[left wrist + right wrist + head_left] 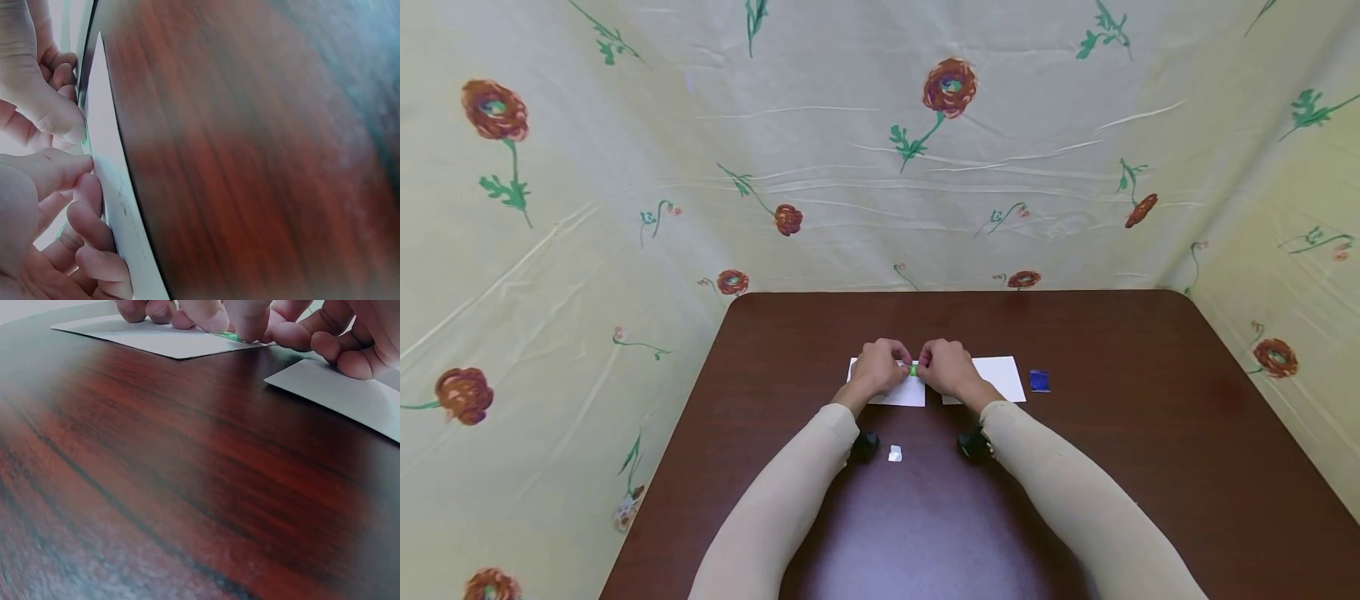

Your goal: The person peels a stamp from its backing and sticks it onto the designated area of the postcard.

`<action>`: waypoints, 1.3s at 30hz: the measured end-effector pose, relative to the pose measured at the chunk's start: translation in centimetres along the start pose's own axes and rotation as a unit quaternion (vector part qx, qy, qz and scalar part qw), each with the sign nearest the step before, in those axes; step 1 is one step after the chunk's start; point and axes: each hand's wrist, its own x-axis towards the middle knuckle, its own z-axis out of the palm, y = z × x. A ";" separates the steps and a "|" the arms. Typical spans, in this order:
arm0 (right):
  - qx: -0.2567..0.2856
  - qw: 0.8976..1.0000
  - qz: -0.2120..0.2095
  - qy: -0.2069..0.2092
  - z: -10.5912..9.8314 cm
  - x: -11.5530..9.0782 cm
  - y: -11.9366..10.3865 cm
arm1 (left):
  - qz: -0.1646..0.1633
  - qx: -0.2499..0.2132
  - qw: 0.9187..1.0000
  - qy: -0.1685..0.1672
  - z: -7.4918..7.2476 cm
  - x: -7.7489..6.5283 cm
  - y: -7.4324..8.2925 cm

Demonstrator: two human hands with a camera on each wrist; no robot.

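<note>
Both hands meet over the left white card (pixel 901 398), near its right edge. A small green piece (pixel 913 371), perhaps paper or a sticker, lies between them. My left hand (pixel 880 367) pinches its left side with thumb and forefinger, the other fingers curled on the card. My right hand (pixel 947 367) pinches the other side, with its lower fingers at the right white card (pixel 1000 377). In the right wrist view the green piece (pixel 230 336) shows flat at the card's surface, partly hidden by fingertips.
A small blue square (pixel 1040 381) lies right of the cards. Nearer me is a little white scrap (pixel 895 453). The brown table (pixel 1112 467) meets a flowered cloth (pixel 842 167) at the back and sides. Black wrist devices (pixel 974 444) sit under the sleeves.
</note>
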 end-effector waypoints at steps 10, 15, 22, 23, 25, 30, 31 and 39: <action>-0.022 0.999 -0.024 0.022 0.3 -0.2 0.3 | 0.024 0.023 0.999 0.009 0.2 0.1 -0.2; -0.040 0.999 -0.028 0.019 0.1 -0.5 0.1 | 0.030 0.022 0.999 0.005 0.1 0.0 -0.1; -0.065 0.997 -0.025 0.017 0.1 -0.6 0.1 | 0.028 0.013 1.000 0.004 0.1 -0.1 -0.1; -0.070 0.997 -0.026 0.017 0.1 -0.7 0.1 | 0.028 0.013 1.000 0.004 0.1 -0.1 -0.1; -0.078 0.996 -0.028 0.018 0.1 -0.7 0.1 | 0.027 0.014 1.000 0.003 0.1 -0.1 0.0; -0.104 0.993 -0.045 0.027 0.1 -0.6 0.0 | 0.027 0.017 0.999 0.003 0.1 -0.2 -0.1; -0.109 0.992 -0.051 0.032 0.1 -0.5 0.0 | 0.027 0.017 0.999 0.005 0.1 -0.2 -0.1; -0.137 0.986 -0.075 0.056 0.3 -0.9 -0.1 | 0.033 0.017 0.999 0.007 0.1 -0.2 -0.1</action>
